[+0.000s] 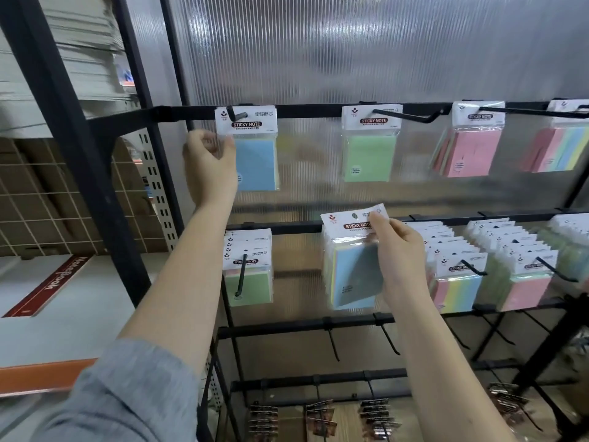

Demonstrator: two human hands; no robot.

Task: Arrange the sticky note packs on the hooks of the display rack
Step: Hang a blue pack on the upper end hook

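Left hand (210,164) pinches the left edge of a blue sticky note pack (251,148) hanging on the top-row hook (237,115). Right hand (400,256), fingers clamped, holds a second blue pack (349,266) before the middle rail (287,226).

The left hand (212,164) covered the left edge of the blue sticky note pack (255,161) on the top-left hook, and its curled fingers (204,140) were smeared by motion. The right hand (400,253) hid the right side of the stack of packs (349,272) it held; how many were in that stack could not be told. The multicolour pack (564,148) at far right was cut by the frame edge. Small print on every header card was unreadable. The dark packets (320,416) on the bottom hooks were too blurred to identify.
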